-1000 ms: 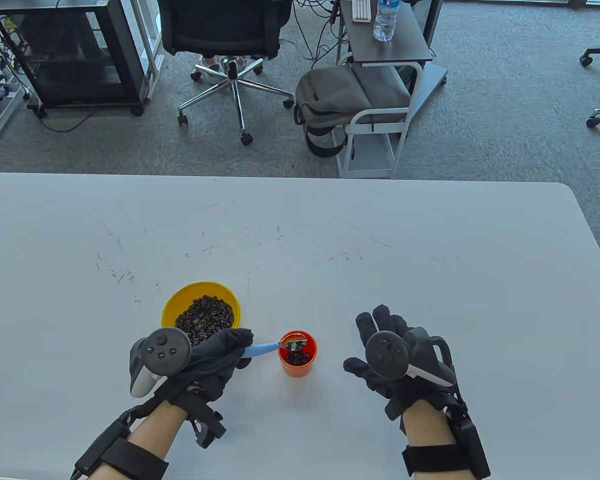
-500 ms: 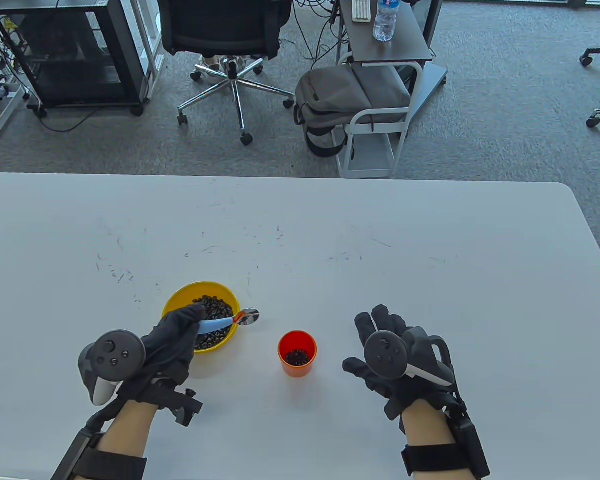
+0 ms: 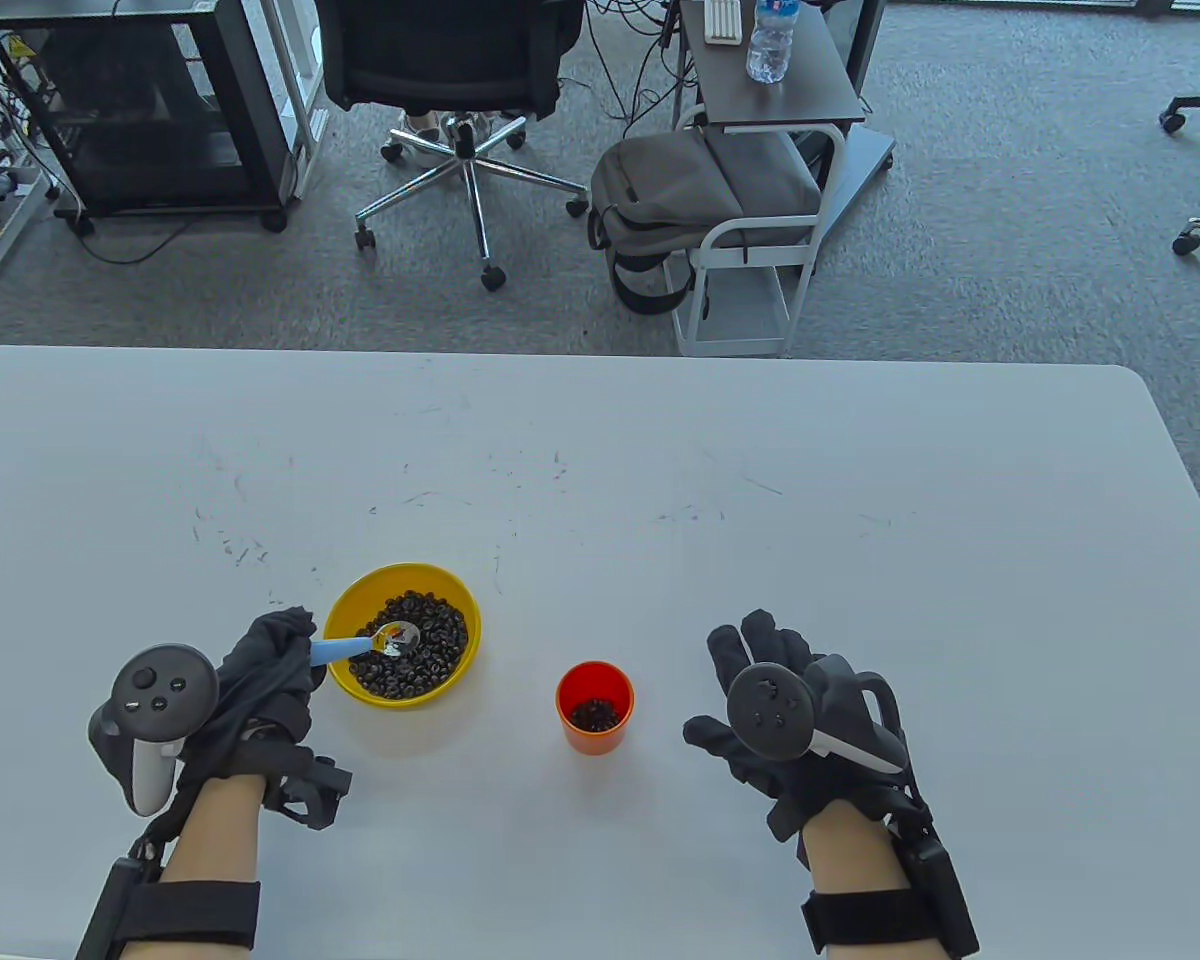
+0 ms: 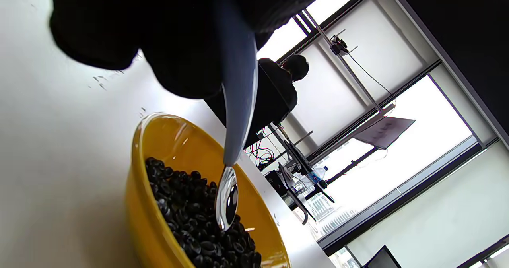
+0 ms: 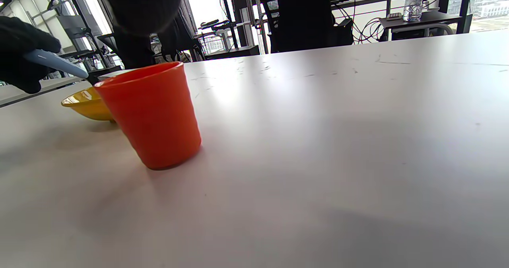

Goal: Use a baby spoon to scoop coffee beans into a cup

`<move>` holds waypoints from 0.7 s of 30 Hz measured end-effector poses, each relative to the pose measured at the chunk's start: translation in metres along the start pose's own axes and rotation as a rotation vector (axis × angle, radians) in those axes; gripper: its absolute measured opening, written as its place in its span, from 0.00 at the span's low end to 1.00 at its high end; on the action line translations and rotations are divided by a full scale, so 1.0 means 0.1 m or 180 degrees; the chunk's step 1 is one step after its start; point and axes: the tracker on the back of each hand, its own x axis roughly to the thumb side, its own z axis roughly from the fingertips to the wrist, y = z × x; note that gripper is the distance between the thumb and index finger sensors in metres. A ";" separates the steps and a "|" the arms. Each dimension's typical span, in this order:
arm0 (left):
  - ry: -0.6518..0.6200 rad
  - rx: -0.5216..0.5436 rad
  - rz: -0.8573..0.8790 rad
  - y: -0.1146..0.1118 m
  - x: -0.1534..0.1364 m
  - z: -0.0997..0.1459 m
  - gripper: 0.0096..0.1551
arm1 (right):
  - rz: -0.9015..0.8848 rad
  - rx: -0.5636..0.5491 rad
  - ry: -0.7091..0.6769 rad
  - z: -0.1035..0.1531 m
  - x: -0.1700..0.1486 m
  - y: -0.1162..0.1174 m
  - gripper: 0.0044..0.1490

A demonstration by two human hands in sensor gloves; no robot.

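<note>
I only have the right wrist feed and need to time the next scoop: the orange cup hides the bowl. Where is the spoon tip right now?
Observer: The spoon has its metal tip down among the coffee beans in the yellow bowl, held by the left hand.
Operator: Is the tip loaded yet?
Observer: No; in the left wrist view the tip lies on the beans and looks bare.
Operator: Anything in the cup? I only see its side.
Observer: Yes, the table view shows a dark layer of beans at the bottom of the orange cup, well below the rim.
Operator: And the right hand?
Observer: The right hand lies on the table with fingers spread, apart from the cup.
</note>
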 end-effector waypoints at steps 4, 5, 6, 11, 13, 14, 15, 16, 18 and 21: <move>0.0169 -0.0051 -0.0028 -0.04 -0.08 -0.01 0.22 | 0.0001 0.0007 0.0010 0.00 0.00 0.00 0.56; 0.0226 -0.0069 -0.0034 -0.04 -0.10 -0.02 0.23 | 0.0001 0.0009 0.0008 0.00 0.00 0.00 0.56; 0.0274 -0.0087 -0.0019 -0.05 -0.13 -0.02 0.23 | 0.0002 0.0008 0.0004 0.00 0.00 0.00 0.56; 0.0559 -0.0214 0.0021 -0.09 -0.22 -0.03 0.23 | 0.0011 0.0004 -0.0003 0.00 0.01 0.00 0.56; 0.0618 -0.0261 -0.0007 -0.12 -0.26 -0.04 0.23 | 0.0011 0.0008 0.0002 0.00 0.01 0.00 0.56; 0.0638 -0.0283 -0.0019 -0.12 -0.27 -0.04 0.23 | 0.0013 0.0007 0.0002 0.00 0.01 0.00 0.56; 0.0656 -0.0298 -0.0029 -0.13 -0.28 -0.04 0.23 | 0.0017 0.0009 0.0004 0.01 0.00 0.00 0.56; 0.0661 -0.0309 -0.0031 -0.14 -0.28 -0.04 0.23 | 0.0017 0.0008 0.0006 0.01 0.00 0.00 0.56; 0.0671 -0.0367 -0.0025 -0.15 -0.29 -0.05 0.23 | 0.0007 0.0001 0.0013 0.01 0.00 0.00 0.56; 0.0674 -0.0535 -0.0042 -0.18 -0.31 -0.06 0.24 | 0.0009 0.0005 0.0022 0.01 0.00 0.00 0.56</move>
